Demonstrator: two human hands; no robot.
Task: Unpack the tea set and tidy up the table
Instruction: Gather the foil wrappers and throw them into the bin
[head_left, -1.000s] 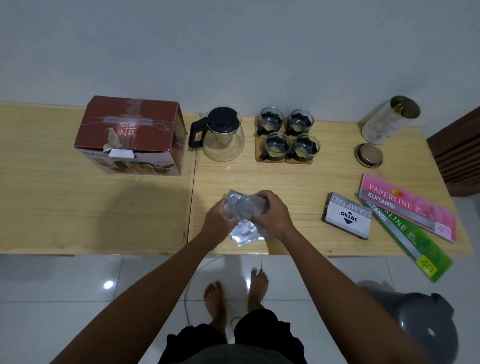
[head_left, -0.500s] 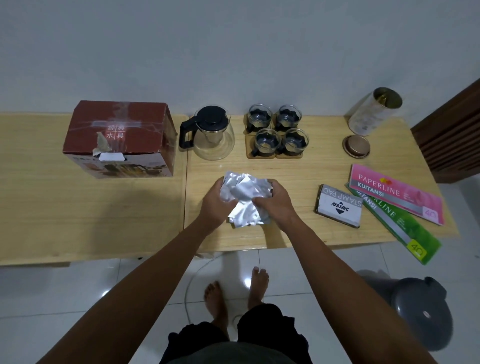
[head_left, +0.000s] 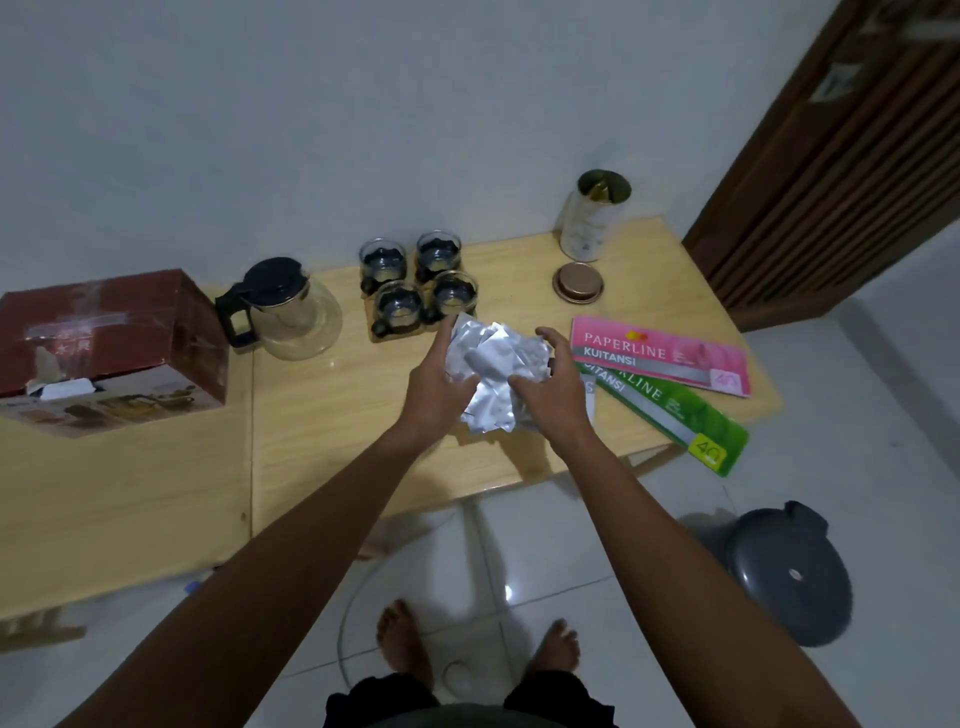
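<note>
A crumpled wad of silvery plastic wrapping (head_left: 493, 369) is held above the wooden table (head_left: 322, 447) between both hands. My left hand (head_left: 436, 382) grips its left side and my right hand (head_left: 550, 387) grips its right side. Behind them stand a glass teapot with a black lid and handle (head_left: 283, 309) and several small glass cups in black holders (head_left: 418, 288) on wooden coasters. The dark red tea set box (head_left: 111, 348) lies at the left, its end flap torn open.
An open metal tin (head_left: 592, 218) and its round lid (head_left: 577, 280) stand at the back right. Pink (head_left: 662, 358) and green (head_left: 675, 410) receipt books lie on the right, the green one overhanging the edge. A grey bin (head_left: 792, 574) sits on the floor at right; a wooden door (head_left: 841, 166) beyond.
Both hands have lifted the wrapping off the table and carried it to the right, over the stamp pad box. The view has swung right and tilted.
</note>
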